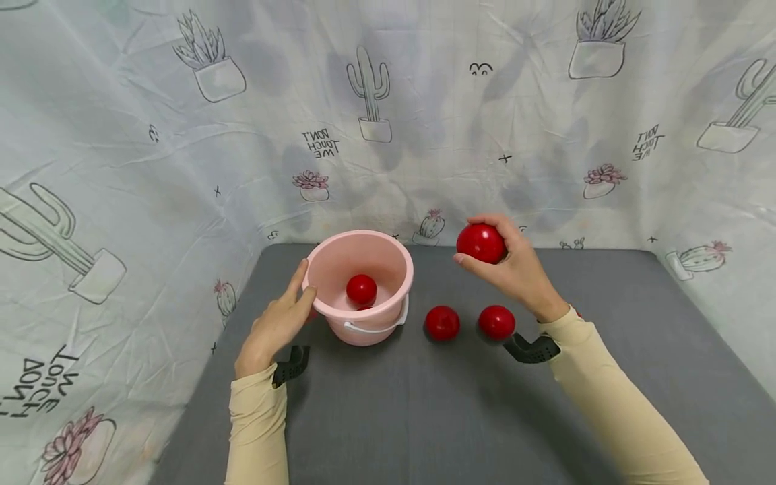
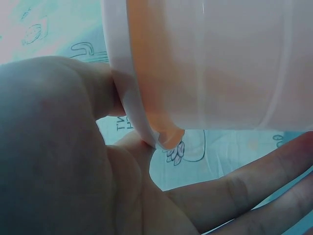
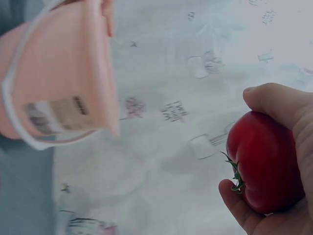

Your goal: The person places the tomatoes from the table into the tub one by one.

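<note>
My right hand [image 1: 515, 263] grips a red tomato [image 1: 481, 243] above the table, to the right of the bucket. A green stem shows on this tomato [image 3: 266, 164] in the right wrist view. My left hand [image 1: 281, 323] pinches the rim of a pink bucket [image 1: 364, 330] at its left side, the other fingers stretched along the outer wall in the left wrist view. Inside the bucket lies a tomato [image 1: 361, 289], with a bit of red showing under it. Two more tomatoes, one nearer the bucket [image 1: 442, 323] and one below my right hand [image 1: 497, 322], rest on the table.
The bucket's white handle [image 1: 376, 329] hangs down at its front. A bit of red [image 1: 312, 314] peeks out between my left hand and the bucket. The grey table [image 1: 400, 417] ends at a cloth backdrop [image 1: 424, 121] printed with cacti.
</note>
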`<state>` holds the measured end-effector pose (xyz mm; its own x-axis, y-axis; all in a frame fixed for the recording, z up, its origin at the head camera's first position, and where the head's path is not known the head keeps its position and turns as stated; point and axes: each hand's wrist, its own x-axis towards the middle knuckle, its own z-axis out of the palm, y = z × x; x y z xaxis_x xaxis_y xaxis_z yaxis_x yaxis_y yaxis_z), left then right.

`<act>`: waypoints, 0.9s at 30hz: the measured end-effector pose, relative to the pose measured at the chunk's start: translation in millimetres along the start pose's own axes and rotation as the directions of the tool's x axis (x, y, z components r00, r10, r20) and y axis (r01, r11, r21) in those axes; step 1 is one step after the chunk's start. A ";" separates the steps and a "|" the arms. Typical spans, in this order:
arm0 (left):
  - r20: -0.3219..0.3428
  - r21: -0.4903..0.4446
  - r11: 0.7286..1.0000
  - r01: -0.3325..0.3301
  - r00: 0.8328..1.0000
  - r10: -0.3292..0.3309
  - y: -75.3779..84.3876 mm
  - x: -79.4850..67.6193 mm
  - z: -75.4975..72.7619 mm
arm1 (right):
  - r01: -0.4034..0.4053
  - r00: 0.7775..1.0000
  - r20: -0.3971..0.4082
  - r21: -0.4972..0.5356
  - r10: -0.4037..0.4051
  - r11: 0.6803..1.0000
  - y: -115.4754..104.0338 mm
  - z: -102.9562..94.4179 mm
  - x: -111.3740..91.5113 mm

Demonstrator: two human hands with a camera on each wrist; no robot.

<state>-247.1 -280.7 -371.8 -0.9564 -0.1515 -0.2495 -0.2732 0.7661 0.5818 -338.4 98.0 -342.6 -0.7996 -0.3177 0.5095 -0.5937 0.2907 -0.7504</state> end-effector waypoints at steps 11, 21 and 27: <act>-0.023 -0.034 0.999 -0.021 1.000 0.020 -2.3 -2.2 0.2 | -0.043 0.997 0.061 0.096 0.038 0.994 -40.1 -3.8 68.5; -0.032 -0.026 0.999 -0.032 0.999 0.031 -10.0 3.0 1.6 | -0.177 0.969 0.215 0.248 0.124 0.952 -52.4 25.1 114.6; -0.042 -0.034 0.999 -0.043 0.998 0.041 -10.7 7.2 0.5 | -0.190 0.968 0.239 0.480 0.081 0.856 -54.2 42.1 132.7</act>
<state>-251.0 -289.6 -380.2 -0.9704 -0.1459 -0.1927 -0.2355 0.7501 0.6180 -408.5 2.0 -252.0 -0.8005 -0.4992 0.3316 -0.3128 -0.1239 -0.9417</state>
